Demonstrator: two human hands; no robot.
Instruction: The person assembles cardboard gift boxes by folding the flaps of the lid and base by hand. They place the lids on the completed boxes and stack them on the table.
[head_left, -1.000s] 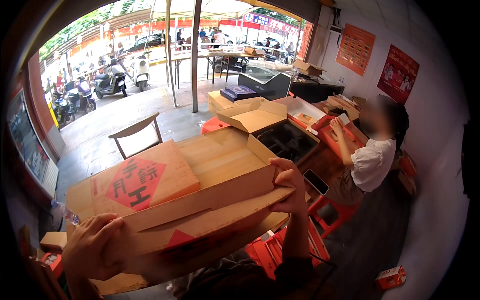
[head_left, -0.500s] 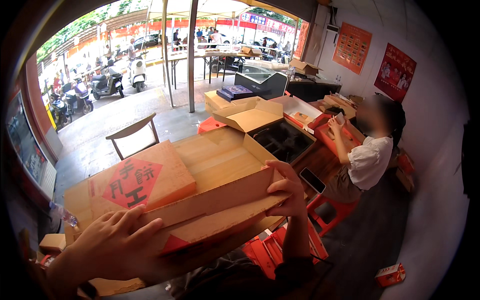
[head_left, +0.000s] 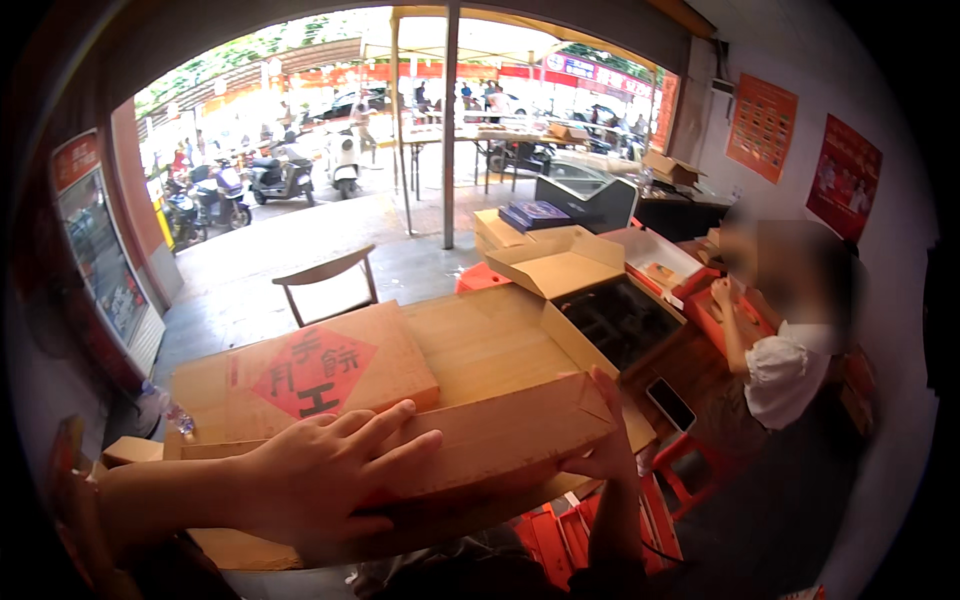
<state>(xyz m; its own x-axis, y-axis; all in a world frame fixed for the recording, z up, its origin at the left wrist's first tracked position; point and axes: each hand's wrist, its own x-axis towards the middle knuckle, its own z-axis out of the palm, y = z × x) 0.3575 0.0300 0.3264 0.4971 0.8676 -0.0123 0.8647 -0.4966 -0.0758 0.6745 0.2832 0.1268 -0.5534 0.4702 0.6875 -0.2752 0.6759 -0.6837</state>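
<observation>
Left hand (head_left: 325,480) flat, fingers spread, on cardboard box (head_left: 470,400) flap; right hand (head_left: 600,440) gripping its right corner.

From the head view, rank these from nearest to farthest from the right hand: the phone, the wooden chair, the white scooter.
From the right hand:
1. Phone, just to its right on the table.
2. Wooden chair, back left, on the floor beyond the carton.
3. White scooter, far back, outside.

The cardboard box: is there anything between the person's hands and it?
Nothing visible. The left hand lies flat on the near flap of the cardboard box, and the right hand grips its right corner.
</observation>
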